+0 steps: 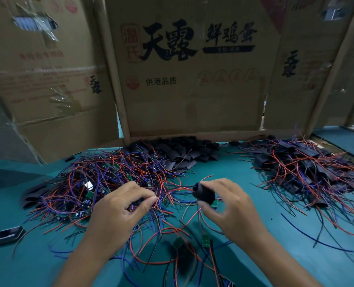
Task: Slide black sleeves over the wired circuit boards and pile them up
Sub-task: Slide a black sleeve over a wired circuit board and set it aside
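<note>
Both hands raised side by side, forearms reaching in from below

The left hand [122, 206] is palm-down, thumb and forefinger pinched together at their tips toward the right hand [230, 206] — that one is slightly blurred, fingers curled in a grip, thumb stretched underneath; the two hands are near but apart.

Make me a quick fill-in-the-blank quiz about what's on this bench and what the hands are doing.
1. The right hand holds a black ____ over a green board.
2. The left hand pinches ____.
3. The finished pile lies on the person's ____ side.
4. Empty sleeves are heaped against the ____.

Missing words: sleeve; wires; right; cardboard
</note>
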`<state>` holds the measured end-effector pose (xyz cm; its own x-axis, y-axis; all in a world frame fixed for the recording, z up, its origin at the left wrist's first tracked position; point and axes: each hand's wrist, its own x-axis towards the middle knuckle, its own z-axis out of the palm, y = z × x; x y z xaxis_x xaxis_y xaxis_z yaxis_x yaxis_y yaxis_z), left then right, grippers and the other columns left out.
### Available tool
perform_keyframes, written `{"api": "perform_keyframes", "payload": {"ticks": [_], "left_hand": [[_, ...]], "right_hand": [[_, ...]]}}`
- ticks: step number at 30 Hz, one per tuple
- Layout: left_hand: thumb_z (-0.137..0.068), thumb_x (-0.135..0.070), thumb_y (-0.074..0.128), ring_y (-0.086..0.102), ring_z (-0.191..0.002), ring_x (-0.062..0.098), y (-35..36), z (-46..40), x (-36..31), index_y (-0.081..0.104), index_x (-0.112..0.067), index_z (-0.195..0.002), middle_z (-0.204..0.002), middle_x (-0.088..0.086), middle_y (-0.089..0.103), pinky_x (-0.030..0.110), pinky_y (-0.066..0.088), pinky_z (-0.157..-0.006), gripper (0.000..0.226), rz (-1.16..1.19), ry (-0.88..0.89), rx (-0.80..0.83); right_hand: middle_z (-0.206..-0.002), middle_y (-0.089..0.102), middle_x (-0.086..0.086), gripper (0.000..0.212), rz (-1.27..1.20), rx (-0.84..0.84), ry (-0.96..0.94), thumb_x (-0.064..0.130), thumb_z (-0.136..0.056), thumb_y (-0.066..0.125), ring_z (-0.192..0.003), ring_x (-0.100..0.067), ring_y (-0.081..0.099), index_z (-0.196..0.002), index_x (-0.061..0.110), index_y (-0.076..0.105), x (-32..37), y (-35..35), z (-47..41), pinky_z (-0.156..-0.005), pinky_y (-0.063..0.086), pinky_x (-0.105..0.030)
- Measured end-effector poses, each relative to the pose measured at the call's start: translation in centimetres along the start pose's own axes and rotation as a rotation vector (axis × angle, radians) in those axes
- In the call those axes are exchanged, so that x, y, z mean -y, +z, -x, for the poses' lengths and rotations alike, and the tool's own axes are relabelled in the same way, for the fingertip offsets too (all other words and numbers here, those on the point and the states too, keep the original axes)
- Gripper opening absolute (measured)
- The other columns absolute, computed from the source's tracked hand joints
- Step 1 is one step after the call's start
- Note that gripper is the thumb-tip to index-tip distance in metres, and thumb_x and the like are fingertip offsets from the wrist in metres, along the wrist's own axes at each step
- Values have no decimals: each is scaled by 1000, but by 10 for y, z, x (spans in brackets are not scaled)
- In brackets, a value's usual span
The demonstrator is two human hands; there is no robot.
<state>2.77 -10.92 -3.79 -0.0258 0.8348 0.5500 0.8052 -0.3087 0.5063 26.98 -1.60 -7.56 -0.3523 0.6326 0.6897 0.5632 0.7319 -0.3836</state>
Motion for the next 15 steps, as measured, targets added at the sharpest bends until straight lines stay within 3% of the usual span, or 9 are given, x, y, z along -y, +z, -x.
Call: {"api": "perform_keyframes", "payload": {"ticks": [3, 5, 8, 10, 12, 15], "left_hand": [[-88, -59, 53, 61, -86, 1, 6, 2, -5, 65, -44, -105, -95, -23, 60, 27, 50, -73, 27, -54, 17, 87], [-87, -48, 64, 59, -93, 0, 14, 4, -6, 53, -47, -114, -105, -28, 56, 20, 48, -71, 30, 32, -29, 143], [-92, -17, 67, 59, -105, 2, 22, 6, -7, 49, -37, -113, -111, -27, 57, 22, 48, -81, 35, 148, -37, 206], [-93, -16, 66, 59, -109, -2, 23, 5, -8, 52, -32, -112, -114, -27, 58, 14, 45, -86, 29, 151, 16, 197], [-91, -24, 66, 61, -105, -5, 22, 5, -9, 55, -29, -110, -111, -28, 61, 7, 44, -80, 22, 171, 39, 177], [-88, -32, 68, 64, -79, 1, 23, 4, -11, 63, -25, -101, -89, -21, 65, 16, 48, -68, 15, 154, 94, 132]], "right_hand": [[-100, 69, 2, 38, 132, 20, -192, 30, -76, 75, -91, -19, 60, -110, 13, 71, 7, 3, 1, -93, 42, -35], [-101, 69, 1, 38, 135, 35, -264, 28, -75, 76, -91, -19, 62, -110, 12, 71, 13, 6, 3, -97, 42, -36], [-104, 67, -1, 39, 56, 49, -249, 24, -75, 74, -96, -15, 57, -112, 12, 70, 18, 6, 5, -90, 41, -23], [-107, 66, 0, 39, -26, 83, -198, 22, -78, 73, -98, -14, 58, -115, 13, 68, 19, 4, 6, -86, 42, -19], [-107, 66, 0, 39, -80, 127, -178, 22, -80, 72, -96, -15, 60, -118, 14, 67, 20, 2, 5, -84, 44, -20], [-107, 66, 0, 41, -69, 191, -205, 24, -82, 71, -95, -17, 61, -122, 15, 66, 21, 2, 6, -83, 45, -23]]}}
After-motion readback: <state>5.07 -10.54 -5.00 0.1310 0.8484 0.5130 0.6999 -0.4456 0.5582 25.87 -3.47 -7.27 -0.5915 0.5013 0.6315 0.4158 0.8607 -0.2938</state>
